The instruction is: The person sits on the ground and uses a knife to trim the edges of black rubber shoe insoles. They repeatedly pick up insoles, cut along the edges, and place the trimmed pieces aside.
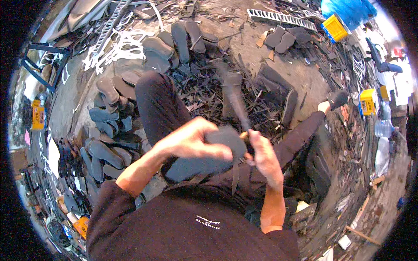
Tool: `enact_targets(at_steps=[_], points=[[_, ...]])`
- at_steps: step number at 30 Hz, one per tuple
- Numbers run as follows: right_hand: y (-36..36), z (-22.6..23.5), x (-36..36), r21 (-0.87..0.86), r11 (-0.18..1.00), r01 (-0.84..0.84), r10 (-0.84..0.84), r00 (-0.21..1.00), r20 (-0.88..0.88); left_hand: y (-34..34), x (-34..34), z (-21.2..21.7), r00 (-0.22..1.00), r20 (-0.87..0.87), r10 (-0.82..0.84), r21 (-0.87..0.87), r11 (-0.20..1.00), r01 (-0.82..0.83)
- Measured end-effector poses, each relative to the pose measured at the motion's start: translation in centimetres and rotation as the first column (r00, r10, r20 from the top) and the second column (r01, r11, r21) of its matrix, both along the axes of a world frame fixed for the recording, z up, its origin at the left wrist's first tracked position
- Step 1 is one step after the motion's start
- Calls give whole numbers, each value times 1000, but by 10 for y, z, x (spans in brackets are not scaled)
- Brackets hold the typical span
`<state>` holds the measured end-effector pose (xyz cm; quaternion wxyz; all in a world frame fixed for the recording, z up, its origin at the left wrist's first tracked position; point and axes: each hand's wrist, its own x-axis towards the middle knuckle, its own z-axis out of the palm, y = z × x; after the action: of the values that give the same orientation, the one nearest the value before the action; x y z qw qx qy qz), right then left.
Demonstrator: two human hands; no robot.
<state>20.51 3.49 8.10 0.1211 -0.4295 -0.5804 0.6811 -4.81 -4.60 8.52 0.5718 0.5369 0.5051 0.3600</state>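
My left hand (193, 141) is closed around a dark grey shoe sole (196, 168) over my lap, the thumb lying across its top. In my right hand (264, 158) is the handle of a knife, its long blade (237, 102) blurred and pointing away from me. The handle end is close to the sole's right edge; whether they touch I cannot tell. A thin dark strip (235, 177) hangs down beside the sole. Between my legs lies a heap of dark offcuts (200, 95).
Piles of soles (104, 154) lie to my left, with more soles (180, 41) beyond the heap. White cut-out scraps (119, 50) are at far left. Several soles (281, 40) lie at far right. A yellow box (368, 102) and plastic bottles (383, 129) stand on the right.
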Motion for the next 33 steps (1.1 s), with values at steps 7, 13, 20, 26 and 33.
enact_targets(at_steps=[7, 13, 20, 26, 33], points=[[-9, -14, 16, -162, 967, 198, -216, 971, -105, 9, -31, -25, 282, 338, 898, -335, 395, -856], [-50, -23, -22, 504, 852, 141, -221, 970, 102, 14, 46, -29, 193, 520, 832, -316, 397, -862], [-90, -25, -2, 504, 862, 52, -167, 968, 187, 10, 43, -25, 82, 542, 836, -489, 394, -778], [-51, -18, -55, 389, 921, -16, -50, 986, 159, -21, 35, -37, 205, 456, 866, -479, 433, -763], [-9, -48, -86, -350, 937, 8, -128, 938, -322, -52, 20, -50, 467, 312, 827, -244, 545, -802]])
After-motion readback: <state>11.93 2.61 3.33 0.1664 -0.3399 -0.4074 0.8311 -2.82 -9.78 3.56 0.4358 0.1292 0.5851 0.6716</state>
